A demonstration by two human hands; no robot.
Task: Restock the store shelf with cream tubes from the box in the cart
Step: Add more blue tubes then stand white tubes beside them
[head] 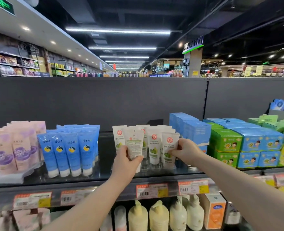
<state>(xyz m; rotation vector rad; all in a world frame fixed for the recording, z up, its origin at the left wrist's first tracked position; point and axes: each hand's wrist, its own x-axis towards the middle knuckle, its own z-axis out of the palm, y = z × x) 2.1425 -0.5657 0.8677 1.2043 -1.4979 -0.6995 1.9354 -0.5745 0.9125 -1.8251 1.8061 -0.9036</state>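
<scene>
Tubes of white cream (153, 147) were stood in a short row at the middle of the top shelf (104, 174), most with a round red mark near the upper end. The left hand (125, 161) was wrapped round the lower part of one back-facing tube (134, 144), held upright just in front of that row with its printed back turned to the camera. The right hand (186, 151) was closed in a pinch, thumb and fingers, on the middle of the rightmost front tube (169, 145); whether this tube rested on the shelf could not be told. The two hands were kept apart, one at each end of the row.

Blue tubes (71, 150) were lined up on their white caps just left of the white ones, and pink tubes (16, 147) were seen further left. Blue boxes (193, 130) were stacked right of the row, with green boxes (225, 142) beyond them. Price tags (152, 190) were fixed along the shelf edge, and pale pump bottles (158, 215) were ranged on the shelf below.
</scene>
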